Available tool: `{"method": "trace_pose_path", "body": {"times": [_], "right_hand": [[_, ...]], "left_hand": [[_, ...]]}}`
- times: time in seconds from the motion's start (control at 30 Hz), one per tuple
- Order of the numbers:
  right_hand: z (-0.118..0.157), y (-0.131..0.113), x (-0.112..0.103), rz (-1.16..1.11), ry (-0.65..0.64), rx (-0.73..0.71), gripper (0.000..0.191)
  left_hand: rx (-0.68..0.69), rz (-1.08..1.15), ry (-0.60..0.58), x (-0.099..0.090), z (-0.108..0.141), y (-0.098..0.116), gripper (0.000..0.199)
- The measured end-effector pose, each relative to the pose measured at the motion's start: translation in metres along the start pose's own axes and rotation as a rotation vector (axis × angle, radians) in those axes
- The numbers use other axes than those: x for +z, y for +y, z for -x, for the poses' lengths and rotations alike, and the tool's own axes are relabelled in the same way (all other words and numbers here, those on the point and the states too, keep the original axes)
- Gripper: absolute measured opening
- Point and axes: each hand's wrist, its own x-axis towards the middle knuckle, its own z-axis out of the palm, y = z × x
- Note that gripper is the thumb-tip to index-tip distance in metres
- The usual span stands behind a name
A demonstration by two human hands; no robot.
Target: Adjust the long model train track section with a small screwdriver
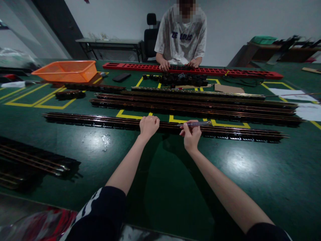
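A long black strip with copper-coloured bars (110, 121) lies crosswise on the green table in front of me. My left hand (148, 126) is closed over its middle, fingers curled around the strip's far side and partly hidden. Just to the right, my right hand (191, 135) grips a slim screwdriver (200, 124) with a translucent handle. The screwdriver lies nearly level above the strip, its thin tip pointing left; whether the tip touches anything I cannot tell.
Several similar strips (200, 106) lie beyond, and more (30, 155) at near left. Across the table (250, 187), a person (182, 36) handles black parts (184, 79) by a long red frame (240, 72). An orange basket (67, 71) and a black phone (121, 77) are at far left.
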Motion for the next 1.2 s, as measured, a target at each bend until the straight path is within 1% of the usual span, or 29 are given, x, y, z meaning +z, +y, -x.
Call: {"method": "trace_pose_path", "body": {"times": [0.23, 0.33, 0.43, 0.53, 0.6, 0.67, 0.77, 0.93, 1.2], "right_hand": [[0.0, 0.0, 0.0, -0.022, -0.033, 0.025, 0.013], [-0.001, 0.002, 0.0, -0.027, -0.029, 0.029, 0.013], [-0.002, 0.004, 0.0, -0.035, -0.024, 0.036, 0.013], [-0.003, 0.006, 0.001, -0.054, -0.025, 0.045, 0.015], [-0.003, 0.006, 0.001, -0.059, -0.023, 0.048, 0.015], [-0.003, 0.006, 0.002, -0.056, -0.017, 0.05, 0.015], [-0.002, 0.004, 0.002, -0.054, -0.007, 0.053, 0.015], [-0.002, 0.003, 0.002, -0.055, -0.016, 0.051, 0.014], [-0.001, 0.003, 0.0, -0.017, -0.03, 0.021, 0.014]], "left_hand": [[0.001, 0.003, 0.005, 0.001, 0.001, -0.001, 0.038], [0.018, 0.006, 0.011, 0.001, 0.001, -0.001, 0.038], [0.006, 0.028, 0.022, -0.003, 0.002, 0.0, 0.035], [-0.006, 0.059, 0.031, -0.007, 0.004, 0.008, 0.032], [0.019, 0.09, 0.034, -0.007, 0.006, 0.016, 0.031], [0.061, 0.097, 0.037, -0.005, 0.009, 0.024, 0.031], [0.076, 0.058, 0.035, 0.001, 0.01, 0.032, 0.031], [0.046, 0.074, 0.006, 0.004, 0.007, 0.029, 0.034], [0.046, 0.081, 0.018, 0.006, 0.004, 0.025, 0.037]]}}
